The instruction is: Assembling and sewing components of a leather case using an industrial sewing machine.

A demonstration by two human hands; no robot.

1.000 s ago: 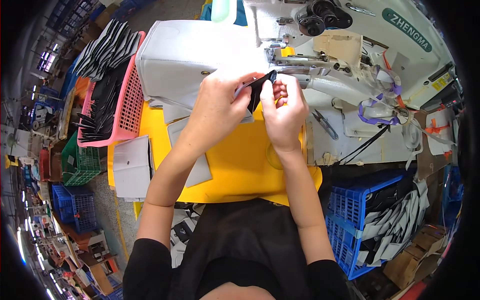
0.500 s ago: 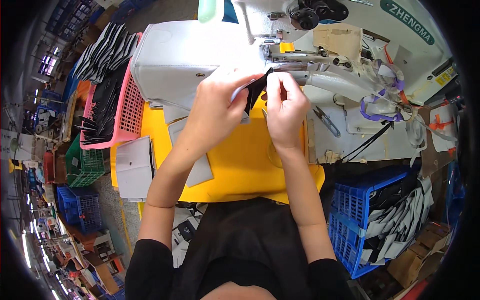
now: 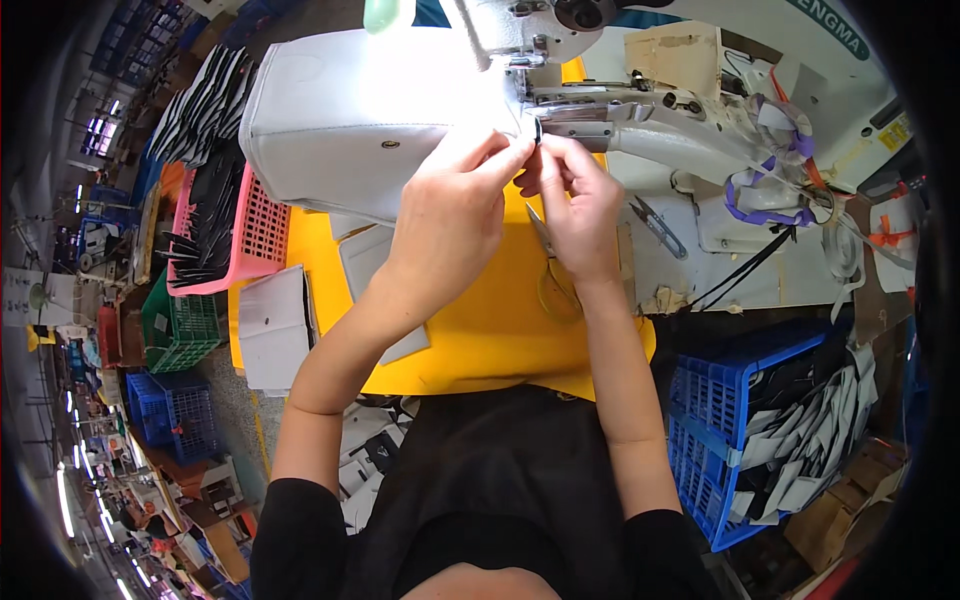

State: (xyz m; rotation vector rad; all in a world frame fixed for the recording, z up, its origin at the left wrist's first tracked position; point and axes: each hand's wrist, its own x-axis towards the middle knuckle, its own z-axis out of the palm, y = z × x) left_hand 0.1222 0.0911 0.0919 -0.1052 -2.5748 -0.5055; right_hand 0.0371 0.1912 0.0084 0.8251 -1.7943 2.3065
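A large white leather-like piece (image 3: 320, 110), stitched and with a small metal eyelet, lies at the sewing machine (image 3: 525, 50), by its narrow arm (image 3: 640, 125). My left hand (image 3: 450, 215) pinches the right-hand edge of this piece. Close against it, my right hand (image 3: 580, 205) is closed at a small dark edge (image 3: 538, 130) showing between both hands' fingertips. The fingers hide most of that edge. Scissors (image 3: 546, 245) lie on the yellow cloth (image 3: 480, 330), partly under my right hand.
Left stands a pink basket (image 3: 255, 230) of black pieces, with grey-white folded pieces (image 3: 275, 330) nearby. Thread snips (image 3: 658, 228) rest on the table at right. A blue crate (image 3: 705, 440) full of white and black pieces stands lower right. A green crate (image 3: 180, 325) is far left.
The black flap that showed between my hands is now mostly hidden. My left hand has turned and closed in toward the right fingertips. More of the scissors shows.
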